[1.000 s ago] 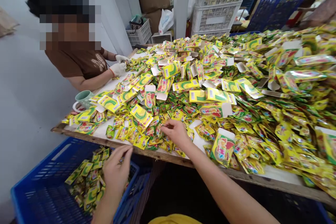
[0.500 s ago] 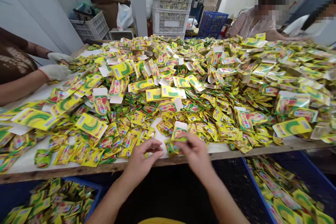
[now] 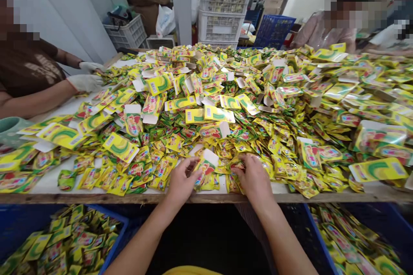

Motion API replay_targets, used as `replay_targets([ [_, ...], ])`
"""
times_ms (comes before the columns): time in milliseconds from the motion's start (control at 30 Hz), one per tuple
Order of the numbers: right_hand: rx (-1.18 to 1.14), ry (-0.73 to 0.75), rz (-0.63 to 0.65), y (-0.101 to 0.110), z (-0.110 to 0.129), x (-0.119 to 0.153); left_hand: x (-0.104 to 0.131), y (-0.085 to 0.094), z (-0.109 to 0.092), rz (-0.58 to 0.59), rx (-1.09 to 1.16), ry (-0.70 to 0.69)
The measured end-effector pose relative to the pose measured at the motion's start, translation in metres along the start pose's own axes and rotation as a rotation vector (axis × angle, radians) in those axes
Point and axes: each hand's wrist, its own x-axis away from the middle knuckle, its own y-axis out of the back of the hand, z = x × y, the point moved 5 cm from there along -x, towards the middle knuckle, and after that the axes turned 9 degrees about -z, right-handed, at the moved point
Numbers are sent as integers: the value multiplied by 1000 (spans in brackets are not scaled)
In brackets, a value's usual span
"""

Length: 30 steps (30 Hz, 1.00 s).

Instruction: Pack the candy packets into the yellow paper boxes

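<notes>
My left hand (image 3: pixel 181 181) is closed round the lower left side of a small yellow-green carton (image 3: pixel 206 166) with fruit pictures. The carton leans at a tilt, its white end flap standing up. To the right, my right hand (image 3: pixel 257 177) reaches into the loose sachets at the table's front edge. Its thumb and fingers are pinched on a yellow and red candy sachet (image 3: pixel 237 165), partly covered by the fingers. More shiny sachets (image 3: pixel 285 165) lie around both hands, and a flat yellow carton (image 3: pixel 120 147) rests on the pile to the left.
A wide heap of cartons (image 3: pixel 180 103) and sachets covers the table. Below its wooden edge (image 3: pixel 145 198) stand filled blue crates, one left (image 3: pixel 121 227) and one right (image 3: pixel 322 240). A gloved co-worker (image 3: pixel 41 73) works at left; other people are at back right. White crates (image 3: pixel 222 25) are stacked behind.
My left hand has gone from loosely curled and apart to holding the carton, which now tilts. My right hand has moved right, away from the carton, into the sachets. The view has shifted left.
</notes>
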Motion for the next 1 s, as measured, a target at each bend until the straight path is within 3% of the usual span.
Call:
replay_targets([
  [133, -54, 39, -77, 8, 5, 13, 7, 7, 8, 59, 243, 78],
  [267, -599, -60, -159, 24, 25, 10, 10, 5, 9, 91, 254, 92],
  [333, -759, 1, -196, 29, 45, 8, 11, 5, 8, 115, 260, 90],
  [433, -684, 200, -147, 24, 76, 12, 16, 10, 5, 108, 285, 100],
  [567, -543, 367, -56, 17, 95, 17, 25, 15, 5, 74, 289, 106],
  [767, -288, 544, 295, 24, 119, 13, 27, 12, -4, 167, 192, 31],
  [833, -318, 558, 297, 29, 124, 11, 24, 11, -7, 207, 197, 23],
  [933, -408, 501, 178, 31, 123, 7, 22, 10, -10, 245, 303, 30],
  [1000, -412, 551, 130, 28, 124, 9, 22, 10, -7, 240, 336, 30],
])
